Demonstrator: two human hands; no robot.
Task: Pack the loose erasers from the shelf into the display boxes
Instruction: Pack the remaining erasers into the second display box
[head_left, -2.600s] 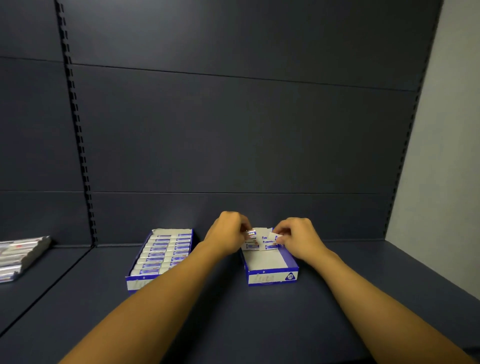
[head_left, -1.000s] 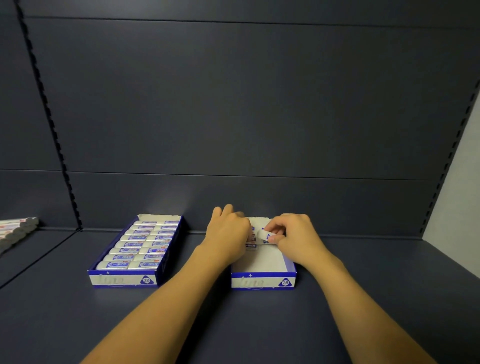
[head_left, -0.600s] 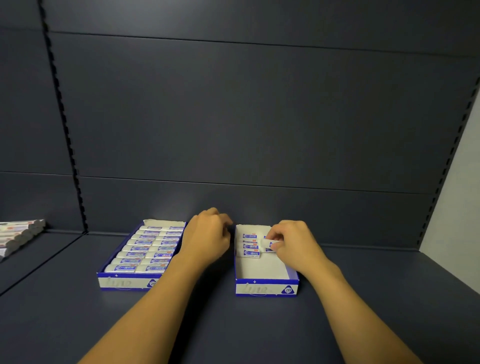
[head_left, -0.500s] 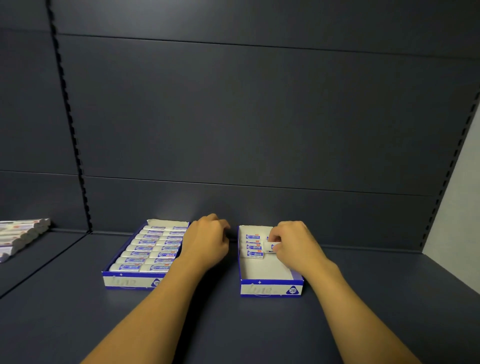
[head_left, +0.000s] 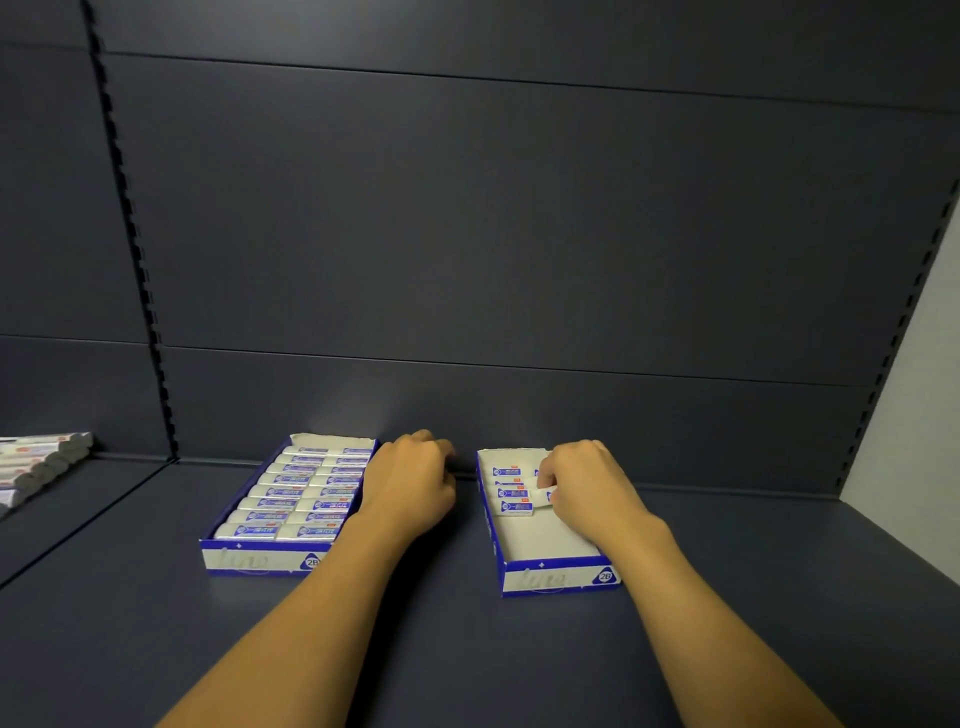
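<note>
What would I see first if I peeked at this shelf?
Two blue-and-white display boxes sit on the dark shelf. The left box is packed full of erasers, while the right box has only a few at its far end. The right hand pinches one eraser over that box; the left hand rests between the boxes.

Left hand (head_left: 410, 488) now off the box (head_left: 558, 577)

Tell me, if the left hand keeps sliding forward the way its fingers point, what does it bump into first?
Probably the dark back wall of the shelf. The left hand lies between the two boxes, and nothing shows ahead of its fingers, though depth is hard to judge.
</note>
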